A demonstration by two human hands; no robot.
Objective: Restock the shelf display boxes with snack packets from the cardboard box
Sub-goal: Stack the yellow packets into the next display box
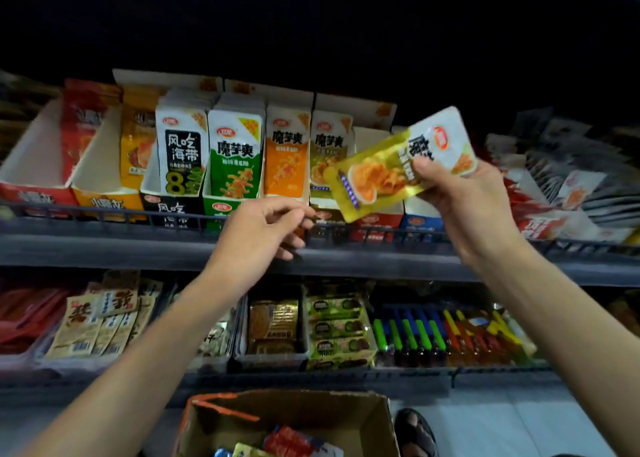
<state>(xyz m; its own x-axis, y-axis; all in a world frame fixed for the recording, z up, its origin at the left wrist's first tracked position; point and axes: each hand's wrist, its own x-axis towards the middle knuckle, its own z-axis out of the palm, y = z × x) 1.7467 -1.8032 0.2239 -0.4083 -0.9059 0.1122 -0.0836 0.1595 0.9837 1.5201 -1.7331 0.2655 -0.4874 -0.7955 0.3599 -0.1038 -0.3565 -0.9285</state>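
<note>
Gold-and-white foil snack packet (374,176): tilted, pinched at its white end by right hand (460,200). Row of open-top card display boxes (104,158): just behind and left of that hand, packets upright inside. Brown open cardboard box (311,411): well below hand, holds loose red and yellow packets (291,441).

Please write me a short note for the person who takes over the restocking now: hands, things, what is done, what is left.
Right hand pinches a gold snack packet, raised, not yet placed.
Left hand empty, fingers loosely curled, near the shelf rail.
Matching gold packets stand in their display box just left of it.
Done: the black display box and green display box look full.
Left: place this packet; the cardboard box below holds more packets.
</note>
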